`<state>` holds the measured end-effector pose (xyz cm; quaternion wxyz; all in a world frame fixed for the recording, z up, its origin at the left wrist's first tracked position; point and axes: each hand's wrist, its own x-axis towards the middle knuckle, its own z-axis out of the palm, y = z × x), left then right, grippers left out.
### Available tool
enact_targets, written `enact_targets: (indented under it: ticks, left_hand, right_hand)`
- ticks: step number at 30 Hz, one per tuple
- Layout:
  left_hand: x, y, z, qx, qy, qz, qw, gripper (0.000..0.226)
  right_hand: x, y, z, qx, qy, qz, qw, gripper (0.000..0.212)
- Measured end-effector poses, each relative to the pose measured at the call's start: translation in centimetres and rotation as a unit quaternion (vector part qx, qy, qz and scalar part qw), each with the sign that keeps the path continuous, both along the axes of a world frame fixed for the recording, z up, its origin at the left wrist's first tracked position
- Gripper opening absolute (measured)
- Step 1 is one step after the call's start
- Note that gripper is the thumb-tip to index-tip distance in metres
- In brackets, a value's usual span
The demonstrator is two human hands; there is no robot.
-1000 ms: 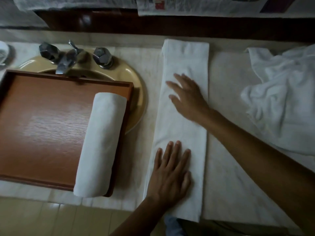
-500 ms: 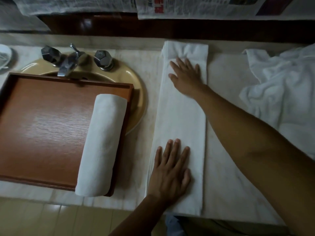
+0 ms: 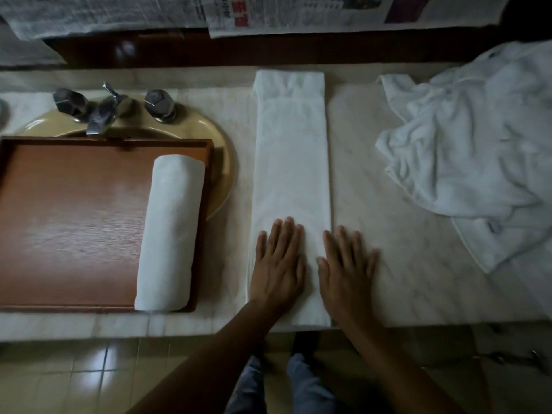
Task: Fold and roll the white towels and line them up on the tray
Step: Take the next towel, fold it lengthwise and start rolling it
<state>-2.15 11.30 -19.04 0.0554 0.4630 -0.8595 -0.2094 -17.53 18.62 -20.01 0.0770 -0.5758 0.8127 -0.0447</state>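
Wooden tray (image 3: 74, 222) with rolled towel (image 3: 170, 234)

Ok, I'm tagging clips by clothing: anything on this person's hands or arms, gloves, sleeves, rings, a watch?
No. The left hand and right hand are bare: no gloves, no ring visible. The left forearm and right forearm are uncovered to the frame's edge, with no sleeve, watch or bracelet in view.

Bathroom, marble vanity counter (image 3: 403, 264), beige sink (image 3: 221, 150), metal taps (image 3: 101, 112)

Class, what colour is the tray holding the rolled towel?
Reddish-brown wood grain; the tray shows best in the head view.
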Motion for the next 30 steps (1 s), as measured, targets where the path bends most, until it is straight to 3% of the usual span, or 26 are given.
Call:
enact_targets:
  ticks: [4, 8, 11, 14, 17, 21, 24, 27, 30]
  left_hand:
    - [2.1, -1.2, 0.0, -0.024, -0.022, -0.041, 0.999, 0.066]
    - [6.5, -3.8, -0.2, -0.013, -0.011, 0.044, 0.999, 0.066]
    - [6.6, -2.1, 1.0, -0.009, -0.021, 0.040, 0.999, 0.068]
    - [5.5, 2.4, 1.8, -0.001, -0.011, -0.007, 1.000, 0.067]
    - [6.7, 4.7, 0.5, 0.002, 0.001, -0.006, 1.000, 0.064]
    - [9.6, 4.9, 0.2, 0.017, 0.045, 0.042, 0.998, 0.065]
    - [10.6, 5.9, 1.1, 0.019, 0.063, 0.046, 0.997, 0.064]
    - [11.0, 8.0, 2.0, -0.001, 0.059, -0.018, 0.998, 0.062]
    - [11.7, 9.3, 1.8, -0.026, 0.024, -0.105, 0.994, 0.050]
  right_hand:
    - [0.1, -0.4, 0.0, 0.003, 0.008, -0.018, 1.000, 0.057]
    - [0.2, -0.5, 0.3, -0.019, -0.011, -0.015, 1.000, 0.054]
    - [0.9, 0.0, 1.6, -0.056, -0.041, -0.011, 0.997, 0.057]
    - [3.0, 2.3, 2.5, -0.062, -0.061, 0.069, 0.994, 0.061]
    - [2.8, 5.3, 1.2, -0.005, -0.020, 0.122, 0.992, 0.065]
    - [0.9, 6.4, 0.8, 0.022, 0.004, 0.075, 0.997, 0.068]
    - [0.6, 7.0, 1.3, -0.009, -0.049, 0.067, 0.996, 0.068]
    - [1.5, 8.5, 1.9, -0.074, -0.122, 0.158, 0.977, 0.064]
    - [2.4, 9.8, 1.5, -0.077, -0.095, 0.249, 0.961, 0.061]
